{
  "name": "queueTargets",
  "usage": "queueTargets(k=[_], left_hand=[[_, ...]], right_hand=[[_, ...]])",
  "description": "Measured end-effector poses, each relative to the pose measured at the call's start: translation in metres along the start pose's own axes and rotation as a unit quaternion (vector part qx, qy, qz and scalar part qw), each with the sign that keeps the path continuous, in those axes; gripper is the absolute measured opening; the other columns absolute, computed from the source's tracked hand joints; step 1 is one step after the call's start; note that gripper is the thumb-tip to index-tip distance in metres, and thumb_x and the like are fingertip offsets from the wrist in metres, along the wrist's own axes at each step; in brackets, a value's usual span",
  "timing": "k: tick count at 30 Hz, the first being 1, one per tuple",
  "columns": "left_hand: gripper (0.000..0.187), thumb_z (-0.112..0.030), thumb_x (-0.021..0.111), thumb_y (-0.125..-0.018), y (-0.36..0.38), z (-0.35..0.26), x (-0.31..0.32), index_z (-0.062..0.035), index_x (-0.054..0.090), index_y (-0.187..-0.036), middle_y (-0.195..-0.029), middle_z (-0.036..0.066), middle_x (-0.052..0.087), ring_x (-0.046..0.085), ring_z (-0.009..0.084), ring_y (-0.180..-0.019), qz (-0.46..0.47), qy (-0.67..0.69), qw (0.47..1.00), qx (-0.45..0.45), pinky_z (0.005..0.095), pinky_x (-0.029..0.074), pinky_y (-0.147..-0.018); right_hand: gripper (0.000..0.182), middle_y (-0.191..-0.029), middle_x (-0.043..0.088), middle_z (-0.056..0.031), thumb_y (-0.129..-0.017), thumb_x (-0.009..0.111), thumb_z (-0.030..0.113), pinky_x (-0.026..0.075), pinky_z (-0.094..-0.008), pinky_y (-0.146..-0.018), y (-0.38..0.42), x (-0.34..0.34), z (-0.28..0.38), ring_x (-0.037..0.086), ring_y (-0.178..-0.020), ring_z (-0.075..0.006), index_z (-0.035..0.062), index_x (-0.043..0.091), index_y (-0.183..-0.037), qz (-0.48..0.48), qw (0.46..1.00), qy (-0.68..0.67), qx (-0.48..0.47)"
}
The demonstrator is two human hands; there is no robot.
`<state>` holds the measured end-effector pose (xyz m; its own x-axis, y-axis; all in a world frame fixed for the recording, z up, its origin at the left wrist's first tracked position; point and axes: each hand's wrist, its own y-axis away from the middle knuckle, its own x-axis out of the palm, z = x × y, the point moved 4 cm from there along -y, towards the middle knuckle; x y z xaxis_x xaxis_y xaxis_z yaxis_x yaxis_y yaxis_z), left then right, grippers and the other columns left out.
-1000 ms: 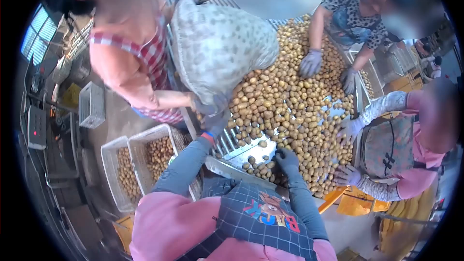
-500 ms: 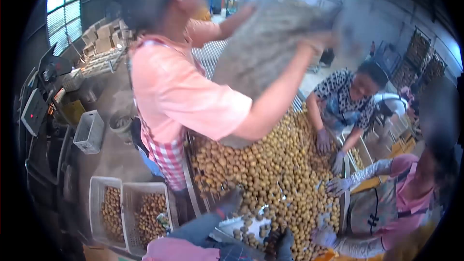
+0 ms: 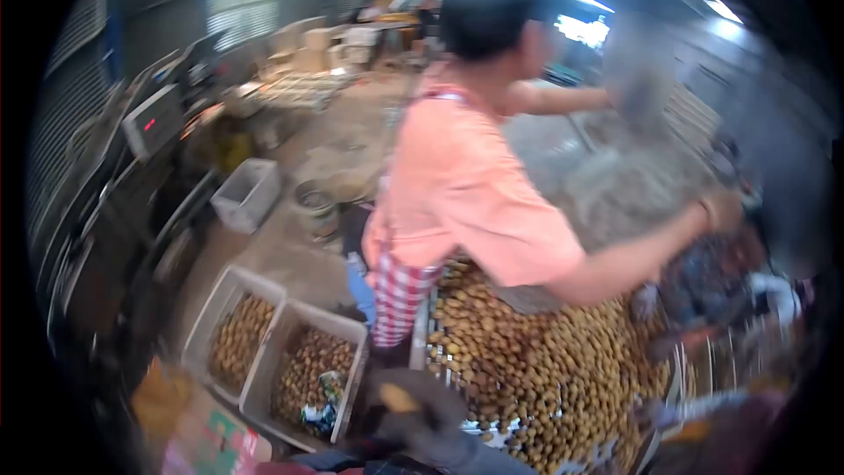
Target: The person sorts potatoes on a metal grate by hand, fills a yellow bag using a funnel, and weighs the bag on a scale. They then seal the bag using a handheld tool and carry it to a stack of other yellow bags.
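Note:
My right hand [image 3: 438, 415], in a dark glove and smeared by motion, is at the bottom middle beside the right-hand crate. Its fingers appear closed around a yellowish-brown oval piece of produce [image 3: 398, 398]. A dark sleeve [image 3: 327, 459] at the bottom edge seems to belong to my left arm; my left hand is low against the other glove, and its fingers cannot be made out. To the right, many small brown rounded pieces of produce [image 3: 554, 369] cover the sorting table. Two pale plastic crates [image 3: 350, 324] on the left hold more such pieces; the nearer also holds crumpled wrappers [image 3: 323, 405].
A co-worker in an orange-pink shirt [image 3: 492, 193] leans across the table, arms around a large blurred grey-brown sack-like thing [image 3: 633, 198]. Other people are blurred at the right. A pale crate [image 3: 248, 195], a bucket [image 3: 315, 207] and a machine with a red display [image 3: 149, 123] stand left.
The view has swung left. My gloved hands have gone from over the produce to beside the crates. The co-worker's grey-brown load has come down lower over the table.

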<state>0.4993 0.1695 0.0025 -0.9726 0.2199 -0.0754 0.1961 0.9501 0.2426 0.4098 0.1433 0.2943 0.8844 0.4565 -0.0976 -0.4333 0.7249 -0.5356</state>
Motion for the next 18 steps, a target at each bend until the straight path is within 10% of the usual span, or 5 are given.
queueTargets(k=[5, 9, 11, 13, 18], left_hand=[[0.034, -0.020, 0.063, -0.086, 0.072, 0.058, -0.151, -0.0021, 0.059, -0.114, -0.108, 0.018, 0.064, 0.059, 0.0274, -0.110, -0.329, -0.079, 0.924, -0.179, 0.0342, 0.046, -0.091], [0.060, -0.029, 0.065, -0.085, 0.106, 0.144, -0.191, -0.0059, 0.044, -0.136, -0.131, 0.020, 0.052, 0.056, 0.0350, -0.115, -0.308, -0.366, 0.858, -0.185, 0.0387, 0.046, -0.093], [0.090, -0.050, 0.074, -0.071, 0.110, 0.177, -0.182, -0.0054, 0.038, -0.141, -0.135, 0.020, 0.048, 0.047, 0.0394, -0.123, -0.278, -0.416, 0.772, -0.391, 0.0465, 0.040, -0.100], [0.082, -0.053, 0.072, -0.068, 0.102, 0.207, -0.174, -0.0096, 0.049, -0.133, -0.140, 0.019, 0.045, 0.039, 0.0371, -0.133, -0.166, -0.225, 0.843, -0.460, 0.0453, 0.040, -0.104], [0.068, -0.056, 0.062, -0.078, 0.052, 0.207, -0.084, -0.0127, 0.052, -0.130, -0.141, 0.022, 0.041, 0.040, 0.0413, -0.130, -0.211, -0.305, 0.892, -0.259, 0.0479, 0.040, -0.103]], right_hand=[[0.028, -0.085, 0.062, -0.0152, -0.093, 0.053, 0.018, 0.049, -0.0317, -0.055, -0.014, -0.011, 0.009, 0.058, -0.060, -0.0181, -0.0040, 0.053, -0.111, -0.243, 0.965, 0.044, -0.087], [0.033, -0.094, 0.062, -0.0149, -0.095, 0.052, 0.023, 0.050, -0.0325, -0.063, -0.026, -0.029, 0.034, 0.059, -0.070, -0.0205, -0.0020, 0.052, -0.117, -0.321, 0.922, 0.160, -0.147], [0.033, -0.098, 0.062, -0.0151, -0.093, 0.054, 0.021, 0.050, -0.0327, -0.069, -0.039, -0.012, 0.048, 0.060, -0.077, -0.0220, -0.0020, 0.054, -0.118, -0.297, 0.915, 0.203, -0.185], [0.034, -0.102, 0.062, -0.0153, -0.091, 0.057, 0.018, 0.049, -0.0330, -0.075, -0.055, 0.015, 0.057, 0.060, -0.084, -0.0235, -0.0020, 0.055, -0.118, -0.224, 0.920, 0.231, -0.221], [0.037, -0.111, 0.063, -0.0158, -0.087, 0.064, 0.013, 0.047, -0.0336, -0.089, -0.084, 0.111, -0.018, 0.061, -0.102, -0.0273, -0.0020, 0.058, -0.120, 0.048, 0.953, 0.276, -0.118]])
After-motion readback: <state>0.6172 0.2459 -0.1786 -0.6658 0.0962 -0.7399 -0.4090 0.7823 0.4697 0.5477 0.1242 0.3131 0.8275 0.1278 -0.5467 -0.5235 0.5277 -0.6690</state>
